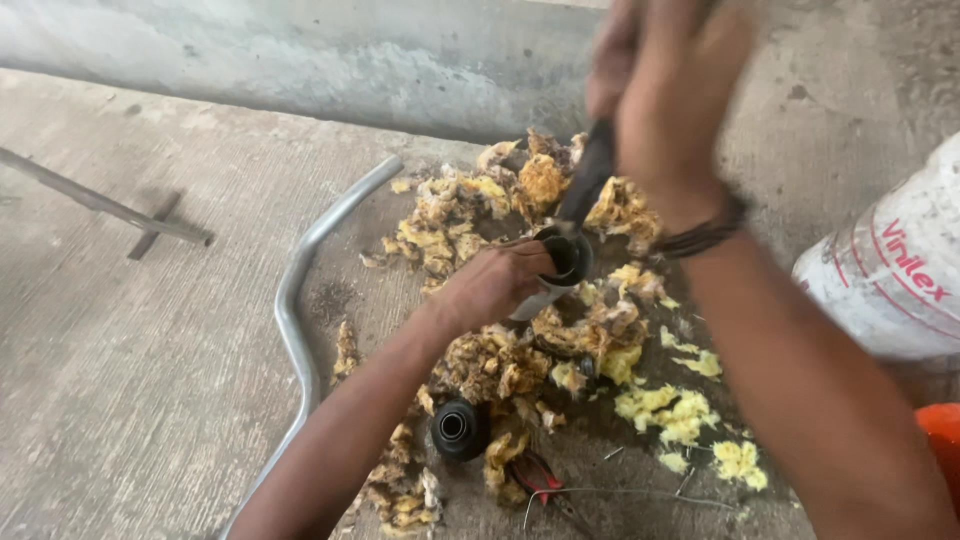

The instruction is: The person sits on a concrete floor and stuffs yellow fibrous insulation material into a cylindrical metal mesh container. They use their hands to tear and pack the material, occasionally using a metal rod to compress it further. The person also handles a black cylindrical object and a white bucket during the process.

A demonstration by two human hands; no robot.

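Observation:
My left hand [492,284] grips a short upright tube [556,268] with a dark open mouth, held over a heap of yellow and brown foam scraps [520,350]. My right hand [668,95] is raised above it, fingers closed around a dark flexible piece [590,172] whose lower end reaches down to the tube's mouth. The right hand is blurred, and a dark band [708,236] circles its wrist. A black ribbed rubber boot [458,428] lies on the floor just below my left forearm.
A bent grey metal pipe [297,320] curves along the concrete floor at left. A thin metal bar [100,203] lies further left. A white plastic bucket [890,270] and an orange object [942,440] sit at right. Red-handled pliers [540,480] lie near the bottom.

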